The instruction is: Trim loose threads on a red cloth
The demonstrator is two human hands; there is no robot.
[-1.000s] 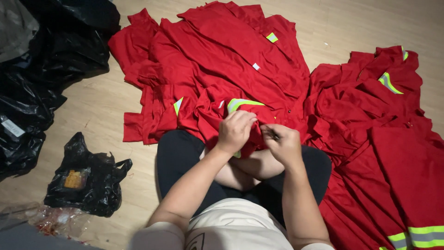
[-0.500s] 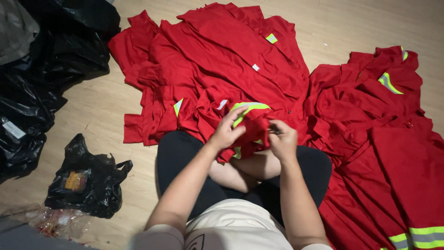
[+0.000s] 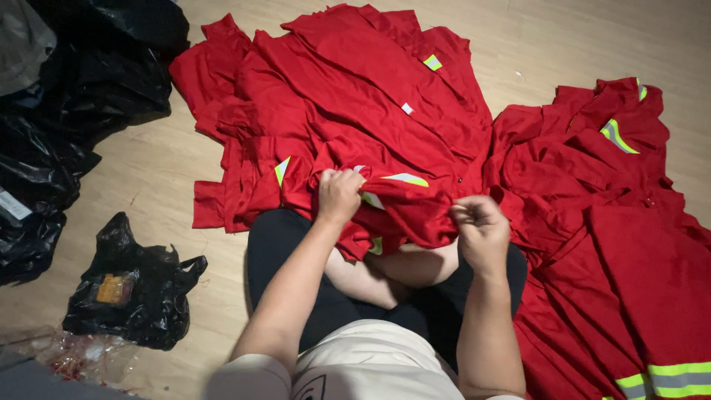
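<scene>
Your left hand (image 3: 339, 195) and right hand (image 3: 480, 231), close together before, now stand apart, each gripping the red garment (image 3: 415, 211) stretched over your lap by the red pile (image 3: 355, 96).

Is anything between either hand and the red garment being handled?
Nothing visible. The left hand and the right hand both already grip the red garment directly over the lap.

The red work garments (image 3: 385, 96) heaped on the floor are matt woven cloth, with glossy yellow-green reflective strips (image 3: 670, 378). The pale wooden floor (image 3: 159, 185) looks smooth with a dull sheen. The crumpled black plastic bags (image 3: 137, 289) shine in creased patches.
</scene>
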